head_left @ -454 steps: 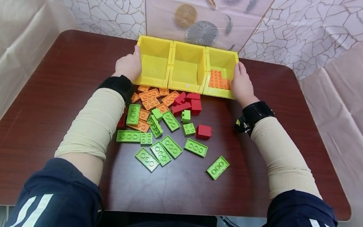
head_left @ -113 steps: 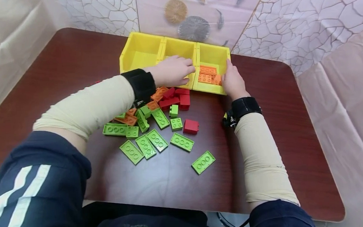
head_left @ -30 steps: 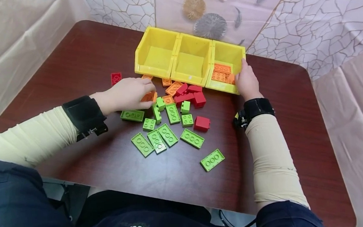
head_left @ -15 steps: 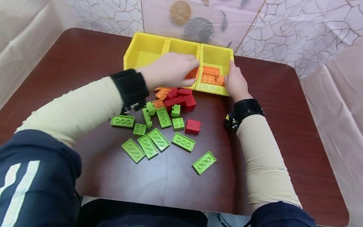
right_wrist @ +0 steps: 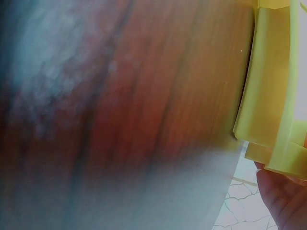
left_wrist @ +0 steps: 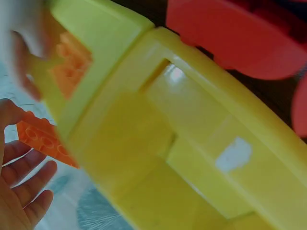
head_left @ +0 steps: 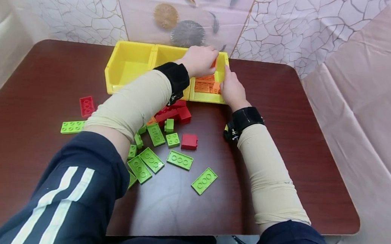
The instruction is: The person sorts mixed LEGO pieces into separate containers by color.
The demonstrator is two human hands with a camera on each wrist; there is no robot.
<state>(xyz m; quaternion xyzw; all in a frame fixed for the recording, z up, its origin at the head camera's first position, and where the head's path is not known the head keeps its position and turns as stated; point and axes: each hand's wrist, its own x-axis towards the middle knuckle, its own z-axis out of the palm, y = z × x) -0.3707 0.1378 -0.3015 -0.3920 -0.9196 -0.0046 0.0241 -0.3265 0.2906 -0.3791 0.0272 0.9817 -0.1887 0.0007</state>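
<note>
My left hand (head_left: 199, 61) is over the right compartment of the three-part yellow storage bin (head_left: 128, 68). It pinches an orange toy brick (left_wrist: 43, 136), whose hollow underside shows in the left wrist view. Below it, several orange bricks (head_left: 203, 86) lie in that compartment. My right hand (head_left: 233, 89) grips the bin's right side wall; in the right wrist view its thumb (right_wrist: 283, 196) lies against the yellow edge. The left forearm covers part of the middle compartment and of the loose bricks in front.
Red bricks (head_left: 172, 114) lie close before the bin. Several green bricks (head_left: 156, 134) are spread nearer the person, with one red brick (head_left: 189, 141) among them. Farther left on the brown table (head_left: 43, 91) lie another red brick (head_left: 87, 106) and a long green brick (head_left: 72, 126).
My left hand took an orange brick from the pile and carried it right, past the middle compartment to the right one. The right hand keeps its hold on the bin.
</note>
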